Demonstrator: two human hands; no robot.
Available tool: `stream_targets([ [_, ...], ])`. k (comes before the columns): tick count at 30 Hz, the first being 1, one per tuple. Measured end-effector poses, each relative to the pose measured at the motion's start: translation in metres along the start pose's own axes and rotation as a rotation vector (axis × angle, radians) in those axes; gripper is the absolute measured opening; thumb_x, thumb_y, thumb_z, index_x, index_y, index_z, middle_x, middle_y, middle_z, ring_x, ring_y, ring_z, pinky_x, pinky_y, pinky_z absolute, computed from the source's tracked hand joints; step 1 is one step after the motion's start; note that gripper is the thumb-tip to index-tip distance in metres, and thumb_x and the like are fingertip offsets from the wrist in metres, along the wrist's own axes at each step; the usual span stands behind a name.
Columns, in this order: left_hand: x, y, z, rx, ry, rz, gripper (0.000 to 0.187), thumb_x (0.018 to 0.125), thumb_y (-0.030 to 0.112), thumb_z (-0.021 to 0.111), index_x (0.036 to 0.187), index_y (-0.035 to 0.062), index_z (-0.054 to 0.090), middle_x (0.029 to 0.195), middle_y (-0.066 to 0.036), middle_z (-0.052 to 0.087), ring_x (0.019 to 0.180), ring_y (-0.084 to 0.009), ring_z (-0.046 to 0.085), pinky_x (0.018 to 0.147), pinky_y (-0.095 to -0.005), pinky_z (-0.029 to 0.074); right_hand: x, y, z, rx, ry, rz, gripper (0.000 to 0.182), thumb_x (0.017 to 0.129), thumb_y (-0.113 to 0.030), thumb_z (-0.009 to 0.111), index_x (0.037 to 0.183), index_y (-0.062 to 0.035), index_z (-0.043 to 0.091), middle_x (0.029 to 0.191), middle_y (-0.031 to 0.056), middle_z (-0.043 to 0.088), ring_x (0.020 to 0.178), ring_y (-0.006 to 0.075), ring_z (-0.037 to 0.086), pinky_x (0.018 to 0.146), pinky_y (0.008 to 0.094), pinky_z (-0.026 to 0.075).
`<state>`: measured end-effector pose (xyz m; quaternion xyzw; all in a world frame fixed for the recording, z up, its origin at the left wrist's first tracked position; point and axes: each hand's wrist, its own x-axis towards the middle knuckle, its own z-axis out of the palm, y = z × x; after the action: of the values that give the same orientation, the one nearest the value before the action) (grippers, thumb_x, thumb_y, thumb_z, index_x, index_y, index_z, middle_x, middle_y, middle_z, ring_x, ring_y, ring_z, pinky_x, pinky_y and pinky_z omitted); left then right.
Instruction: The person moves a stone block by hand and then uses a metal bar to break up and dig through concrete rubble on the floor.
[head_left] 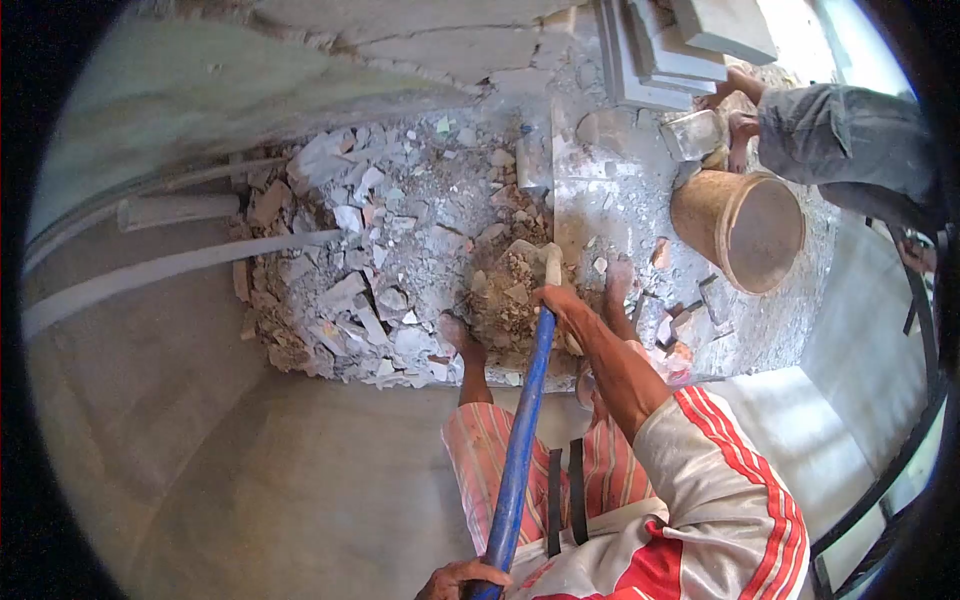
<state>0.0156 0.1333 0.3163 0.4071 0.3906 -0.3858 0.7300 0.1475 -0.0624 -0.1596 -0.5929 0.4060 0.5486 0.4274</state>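
Observation:
A long blue handle (523, 430) slants up from the bottom edge towards the rubble; the tool looks like a hoe. Its pale upper end (553, 264) is down among the debris, and the blade is hard to make out. My right hand (562, 300) is closed round the handle near that end. Lower down, at the bottom edge, my left hand (465, 580) grips the other end and is partly cut off. Soil and broken bits form a brown heap (505, 290) between my bare feet, just left of the tool's end.
Broken tile and plaster rubble (390, 240) spreads to the left, with a grey pipe (180, 272) running into it. A tan bucket (712, 215) stands at right. Behind it are stacked slabs (665, 50) and another person's leg (840, 135). A ledge edge runs below my feet.

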Motion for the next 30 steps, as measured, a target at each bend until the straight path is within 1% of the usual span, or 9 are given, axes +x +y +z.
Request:
stream_targets([
  [5,-0.018,0.027,0.03,0.268,-0.076,-0.07,0.046,0.069,0.034,0.074,0.095,-0.0008,0.06,0.079,-0.007,0.055,0.067,-0.012,0.05,0.059,-0.0245,0.041,-0.035,0.008,-0.033,0.349,-0.045,0.005,0.013,0.072,-0.013,0.062,0.075,-0.0033,0.054,0.061,0.0047,0.052,0.046,0.0146,0.048,0.041,0.0284,0.039],
  [7,-0.015,0.061,0.071,0.012,-0.076,0.162,0.042,0.071,0.032,0.074,0.093,-0.0005,0.061,0.074,-0.005,0.054,0.06,-0.0098,0.047,0.053,-0.0221,0.036,-0.076,-0.004,-0.054,0.592,-0.05,0.093,0.01,0.074,-0.011,0.06,0.077,-0.0055,0.052,0.058,0.0031,0.049,0.044,0.0136,0.047,0.037,0.0275,0.038],
  [8,-0.011,0.065,0.078,-0.102,-0.19,0.157,0.04,0.071,0.032,0.073,0.091,-0.0007,0.062,0.073,-0.004,0.054,0.057,-0.0087,0.046,0.052,-0.02,0.034,-0.086,-0.005,-0.063,0.603,-0.051,0.082,0.01,0.074,-0.011,0.06,0.077,-0.0055,0.052,0.058,0.0031,0.049,0.044,0.0136,0.047,0.037,0.0275,0.038],
  [13,-0.024,0.078,0.111,0.093,-0.401,0.257,0.042,0.07,0.033,0.074,0.093,-0.0008,0.062,0.078,-0.007,0.056,0.063,-0.0123,0.049,0.056,-0.0229,0.037,-0.14,0.0,-0.136,0.938,-0.137,-0.024,0.01,0.075,-0.007,0.057,0.082,-0.007,0.05,0.056,0.0003,0.042,0.041,0.0131,0.042,0.035,0.0259,0.035],
  [17,-0.024,0.086,0.15,0.196,-0.594,0.324,0.045,0.07,0.034,0.075,0.095,-0.0009,0.062,0.082,-0.009,0.057,0.067,-0.0151,0.051,0.059,-0.0252,0.039,-0.182,0.008,-0.204,1.054,-0.083,-0.205,0.015,0.072,-0.006,0.061,0.085,-0.0022,0.054,0.06,0.0047,0.045,0.047,0.0165,0.045,0.042,0.0299,0.039],
  [23,-0.014,0.098,0.214,0.309,-0.898,0.336,0.048,0.069,0.036,0.075,0.097,-0.0011,0.062,0.089,-0.013,0.058,0.073,-0.0193,0.055,0.064,-0.0287,0.042,-0.263,0.022,-0.316,1.193,-0.046,-0.302,0.018,0.072,-0.005,0.06,0.084,-0.0085,0.047,0.063,0.0039,0.046,0.047,0.0155,0.045,0.042,0.0282,0.039],
  [25,-0.013,0.099,0.233,0.335,-0.993,0.333,0.05,0.069,0.037,0.076,0.098,-0.0012,0.063,0.091,-0.014,0.059,0.075,-0.0208,0.056,0.065,-0.0299,0.043,-0.289,0.027,-0.348,1.24,0.097,-0.39,0.018,0.073,-0.005,0.06,0.082,-0.0099,0.046,0.062,0.0032,0.046,0.048,0.0157,0.046,0.042,0.0281,0.04],
  [26,-0.011,0.099,0.242,0.344,-1.029,0.327,0.05,0.069,0.037,0.076,0.099,-0.0012,0.063,0.092,-0.015,0.059,0.076,-0.0215,0.057,0.066,-0.0304,0.044,-0.294,0.036,-0.371,1.323,-0.05,-0.335,0.017,0.072,-0.006,0.061,0.082,-0.0107,0.048,0.059,0.0017,0.045,0.048,0.0149,0.047,0.041,0.0281,0.041],
  [30,-0.003,0.104,0.267,0.356,-1.145,0.309,0.053,0.068,0.038,0.076,0.101,-0.0013,0.063,0.096,-0.017,0.06,0.08,-0.0243,0.059,0.069,-0.0328,0.046,-0.337,0.053,-0.426,1.219,0.162,-0.485,0.013,0.072,-0.01,0.063,0.071,-0.0122,0.05,0.057,0.0005,0.046,0.047,0.013,0.046,0.042,0.0275,0.04],
])
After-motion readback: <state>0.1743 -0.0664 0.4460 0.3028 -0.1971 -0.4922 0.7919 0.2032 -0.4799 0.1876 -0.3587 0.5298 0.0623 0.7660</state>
